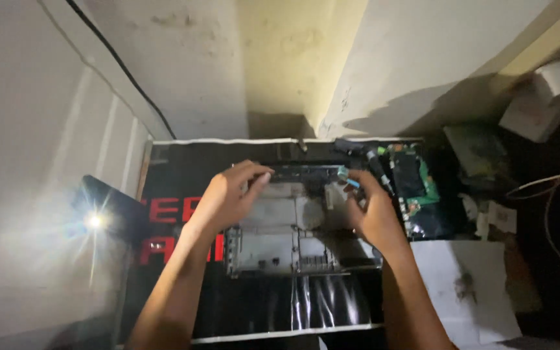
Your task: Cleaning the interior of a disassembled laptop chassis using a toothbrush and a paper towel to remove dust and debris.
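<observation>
While my left hand (pixel 231 194) rests open-fingered on the grey laptop chassis (pixel 280 236), my right hand (pixel 371 207) pinches a small blue tool (pixel 348 178) at its far edge.

Both forearms bare, no sleeves, rings or watch.

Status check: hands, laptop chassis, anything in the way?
Left hand on the chassis top edge. Right hand pinching a small blue-tipped tool. Green circuit board lies right, apart.

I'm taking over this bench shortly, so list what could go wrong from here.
1. The light is dim and the lamp glares, so the tool in the right hand might slip on the grey laptop chassis.
2. The bare green circuit board lies close by that hand; a nudge could scrape it.
</observation>
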